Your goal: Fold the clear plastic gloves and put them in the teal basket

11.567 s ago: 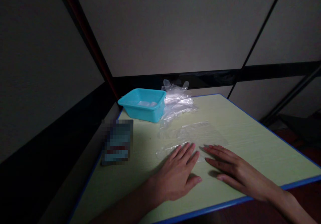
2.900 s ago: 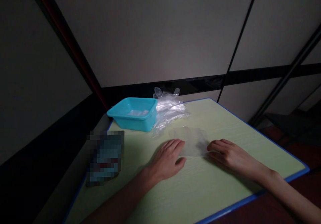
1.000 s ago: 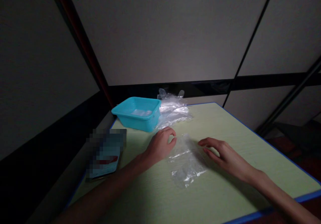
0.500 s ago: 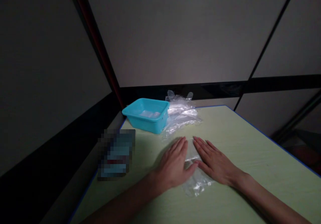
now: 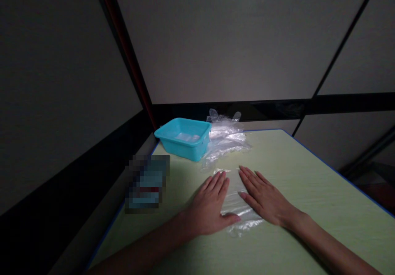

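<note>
One pale-green table (image 5: 308, 176) holds one turquoise basin (image 5: 182, 147), just left of frame center, beside one heap of clear plastic gloves (image 5: 227, 132), uncounted. At lower center, one clear plastic piece (image 5: 233, 199) lies roughly lengthwise up-and-down the frame, which end leads unclear, under two open, palm-down hands: left hand (image 5: 207, 210), right hand (image 5: 268, 200).

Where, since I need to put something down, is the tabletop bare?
Mainly right of the right hand, out to the blue edge; a smaller patch between the blurred item and left hand. Crowded: the blue bin and plastic pile at the back, and the clear plastic under the hands.
</note>
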Available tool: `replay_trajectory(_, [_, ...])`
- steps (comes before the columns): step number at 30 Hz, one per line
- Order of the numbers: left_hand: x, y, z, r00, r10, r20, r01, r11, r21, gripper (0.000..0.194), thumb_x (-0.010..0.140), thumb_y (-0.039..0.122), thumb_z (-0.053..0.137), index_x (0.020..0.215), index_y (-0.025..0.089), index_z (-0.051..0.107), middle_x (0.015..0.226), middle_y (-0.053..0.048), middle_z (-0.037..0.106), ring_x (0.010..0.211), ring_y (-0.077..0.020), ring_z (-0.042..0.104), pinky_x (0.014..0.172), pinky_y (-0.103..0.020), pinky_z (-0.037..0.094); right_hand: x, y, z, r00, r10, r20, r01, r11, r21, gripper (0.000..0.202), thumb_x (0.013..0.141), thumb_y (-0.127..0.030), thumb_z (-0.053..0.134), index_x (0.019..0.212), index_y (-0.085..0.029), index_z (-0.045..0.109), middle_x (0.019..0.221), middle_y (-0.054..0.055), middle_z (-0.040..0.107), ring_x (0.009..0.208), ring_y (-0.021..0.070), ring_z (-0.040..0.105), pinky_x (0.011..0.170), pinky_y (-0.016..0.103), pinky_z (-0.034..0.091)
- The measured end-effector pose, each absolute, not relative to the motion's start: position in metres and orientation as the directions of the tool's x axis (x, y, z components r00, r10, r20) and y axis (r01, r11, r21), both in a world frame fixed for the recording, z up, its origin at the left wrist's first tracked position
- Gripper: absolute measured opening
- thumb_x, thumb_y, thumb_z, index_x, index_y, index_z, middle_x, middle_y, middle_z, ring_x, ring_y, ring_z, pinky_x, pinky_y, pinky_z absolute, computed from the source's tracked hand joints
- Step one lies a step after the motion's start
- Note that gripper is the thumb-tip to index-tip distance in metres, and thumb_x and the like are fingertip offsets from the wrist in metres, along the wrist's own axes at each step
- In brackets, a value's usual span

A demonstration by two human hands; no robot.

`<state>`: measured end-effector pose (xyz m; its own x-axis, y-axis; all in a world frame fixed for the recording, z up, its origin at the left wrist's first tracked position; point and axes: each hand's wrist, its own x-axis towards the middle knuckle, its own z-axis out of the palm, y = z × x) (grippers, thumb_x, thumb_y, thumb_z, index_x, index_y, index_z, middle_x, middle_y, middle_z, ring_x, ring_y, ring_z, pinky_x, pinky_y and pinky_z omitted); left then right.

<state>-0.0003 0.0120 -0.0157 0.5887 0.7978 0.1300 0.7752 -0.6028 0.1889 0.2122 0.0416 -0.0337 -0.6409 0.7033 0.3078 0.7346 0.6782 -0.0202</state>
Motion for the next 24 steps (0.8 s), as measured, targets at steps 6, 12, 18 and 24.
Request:
replay_trajectory(6, [-0.011,0.008,-0.012,0.509,0.848,0.148,0.742,-0.52,0.424,0.085,0.071,0.055,0.053,0.135,0.009,0.02,0.143,-0.014,0.014,0.132,-0.0251,0.011,0.107,-0.04,0.015,0.219,0.046,-0.025,-0.598,0.759,0.256,0.704,0.651,-0.283,0.056,0.09,-0.043,0.028,0.139,-0.021,0.013,0.142,0.009,0.02,0.129,0.022,0.02,0.103,0.045,0.024])
replay_trajectory(12, [-0.014,0.02,-0.007,0.253,0.951,0.179,0.155,-0.223,0.963,0.048,0.082,0.046,0.042,0.109,0.009,0.055,0.114,-0.015,0.058,0.106,-0.0234,0.053,0.092,-0.037,0.039,0.249,0.033,0.01,-0.608,0.714,0.348,0.54,0.693,-0.478,0.028,0.088,-0.034,0.041,0.11,-0.022,0.055,0.121,0.009,0.051,0.111,0.0226,0.048,0.089,0.041,0.042])
replay_trajectory(18, [-0.004,0.02,-0.009,0.27,0.96,0.069,-0.012,-0.069,0.998,0.051,0.073,0.057,0.05,0.084,0.009,0.064,0.087,-0.013,0.068,0.082,-0.0226,0.064,0.075,-0.034,0.048,0.271,0.001,0.017,-0.776,0.566,0.279,0.551,0.823,-0.139,0.026,0.09,-0.025,0.038,0.094,-0.019,0.063,0.084,0.007,0.063,0.078,0.0173,0.058,0.07,0.034,0.048])
replay_trajectory(24, [-0.002,0.018,-0.013,0.299,0.954,0.017,0.043,-0.031,0.999,0.047,0.073,0.055,0.052,0.081,0.01,0.064,0.083,-0.011,0.068,0.076,-0.0196,0.064,0.07,-0.031,0.049,0.271,-0.009,0.006,-0.813,0.533,0.233,0.55,0.835,0.007,0.029,0.09,-0.017,0.034,0.094,-0.023,0.062,0.084,0.003,0.065,0.077,0.0164,0.059,0.068,0.032,0.047])
